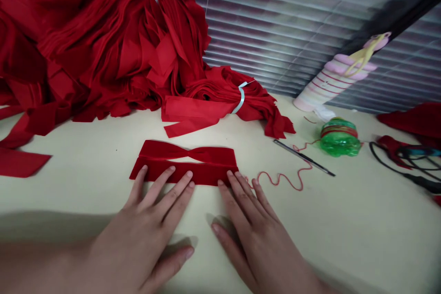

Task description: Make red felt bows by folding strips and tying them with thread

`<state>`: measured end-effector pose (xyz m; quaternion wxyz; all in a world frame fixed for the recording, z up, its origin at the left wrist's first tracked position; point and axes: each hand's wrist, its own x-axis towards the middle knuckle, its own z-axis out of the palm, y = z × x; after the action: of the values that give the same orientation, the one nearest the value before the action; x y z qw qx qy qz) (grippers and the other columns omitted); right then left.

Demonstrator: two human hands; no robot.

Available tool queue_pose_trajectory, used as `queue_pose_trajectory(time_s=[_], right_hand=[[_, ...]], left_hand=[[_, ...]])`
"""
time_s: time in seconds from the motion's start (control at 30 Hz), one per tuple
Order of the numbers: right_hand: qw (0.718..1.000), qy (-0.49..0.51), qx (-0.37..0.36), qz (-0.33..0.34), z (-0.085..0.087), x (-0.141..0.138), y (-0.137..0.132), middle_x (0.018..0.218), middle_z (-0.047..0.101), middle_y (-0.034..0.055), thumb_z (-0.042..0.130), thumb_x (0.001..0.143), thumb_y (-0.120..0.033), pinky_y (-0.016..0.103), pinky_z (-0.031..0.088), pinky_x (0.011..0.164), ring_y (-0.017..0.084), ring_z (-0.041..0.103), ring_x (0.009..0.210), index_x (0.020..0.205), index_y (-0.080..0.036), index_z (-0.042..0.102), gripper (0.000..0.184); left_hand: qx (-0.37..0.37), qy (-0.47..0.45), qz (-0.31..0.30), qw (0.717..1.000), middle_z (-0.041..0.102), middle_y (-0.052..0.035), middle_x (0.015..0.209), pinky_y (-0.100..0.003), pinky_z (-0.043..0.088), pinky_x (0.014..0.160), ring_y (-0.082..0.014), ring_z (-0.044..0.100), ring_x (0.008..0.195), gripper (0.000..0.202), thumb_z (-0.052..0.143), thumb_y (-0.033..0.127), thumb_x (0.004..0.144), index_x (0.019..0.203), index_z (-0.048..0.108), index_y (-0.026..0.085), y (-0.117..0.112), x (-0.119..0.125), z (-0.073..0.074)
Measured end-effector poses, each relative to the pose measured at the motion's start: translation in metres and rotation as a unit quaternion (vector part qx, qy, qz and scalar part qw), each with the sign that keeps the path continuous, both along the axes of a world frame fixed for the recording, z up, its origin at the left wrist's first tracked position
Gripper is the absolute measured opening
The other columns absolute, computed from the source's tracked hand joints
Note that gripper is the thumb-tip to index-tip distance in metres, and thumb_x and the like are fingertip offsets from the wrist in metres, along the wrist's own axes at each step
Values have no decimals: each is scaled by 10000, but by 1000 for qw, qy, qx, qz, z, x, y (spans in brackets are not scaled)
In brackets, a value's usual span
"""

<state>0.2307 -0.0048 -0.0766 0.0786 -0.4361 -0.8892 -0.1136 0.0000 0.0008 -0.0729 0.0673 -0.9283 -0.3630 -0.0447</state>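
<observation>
A red velvet-like fabric strip (206,173) lies flat on the pale table in front of me. Just behind it, touching its far edge, is a second red fabric piece pinched in at the middle like a bow (215,154). My left hand (148,225) is spread out, fingertips resting on the left part of the near strip. On its right end lie fingertips of my right hand (258,225), also stretched out with the thumb apart. A wavy red thread (280,177) runs from beside my right fingers towards a green spool-like bundle (339,138).
Large bundles of red fabric strips (113,46) fill the back left; a smaller tied bundle (220,96) lies before the blinds (258,18). To the right are a thin dark tool (303,157), a striped plush cylinder (330,80) and a black cable (386,165).
</observation>
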Motion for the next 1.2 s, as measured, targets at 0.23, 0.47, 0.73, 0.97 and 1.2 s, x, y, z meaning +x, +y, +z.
queue_pose_trajectory(time_s=[0.23, 0.47, 0.73, 0.97, 1.2], right_hand=[[1000, 0, 15, 7, -4, 1, -1, 1334, 428, 230, 420, 885, -368, 517, 455, 935, 342, 382, 1255, 1265, -5, 474, 529], [1000, -1, 20, 12, -5, 2, 0, 1332, 427, 240, 427, 882, -378, 538, 449, 925, 358, 391, 1246, 1265, 3, 470, 542], [1000, -8, 9, 19, -1, 0, -1, 1360, 402, 206, 434, 883, -344, 555, 412, 954, 340, 372, 1265, 1283, -28, 461, 511], [999, 16, -14, 40, -3, 0, 0, 1374, 391, 179, 431, 886, -299, 489, 436, 967, 300, 394, 1260, 1287, -47, 464, 475], [999, 6, -17, 39, -1, -2, 0, 1349, 412, 197, 418, 886, -276, 499, 447, 953, 303, 428, 1233, 1263, -25, 486, 459]], left_hand=[[-17, 2, -6, 1000, 321, -136, 1440, -613, 329, 917, -402, 328, 1246, 662, 329, 502, 885, 1405, 251, 100, -1, 2, 5], [-28, -11, 13, 999, 313, -152, 1441, -624, 302, 934, -407, 335, 1247, 671, 339, 515, 879, 1415, 229, 126, -2, 3, 4], [-31, -6, 9, 999, 326, -145, 1437, -610, 286, 944, -402, 333, 1250, 666, 329, 518, 882, 1416, 231, 132, 1, 3, 5], [-10, -4, 4, 1000, 344, -146, 1428, -606, 249, 943, -401, 329, 1245, 663, 335, 515, 876, 1404, 266, 120, -1, 2, 2], [9, 3, -5, 1000, 310, -136, 1449, -579, 187, 968, -384, 308, 1256, 650, 328, 499, 886, 1406, 261, 115, -1, 1, -1]])
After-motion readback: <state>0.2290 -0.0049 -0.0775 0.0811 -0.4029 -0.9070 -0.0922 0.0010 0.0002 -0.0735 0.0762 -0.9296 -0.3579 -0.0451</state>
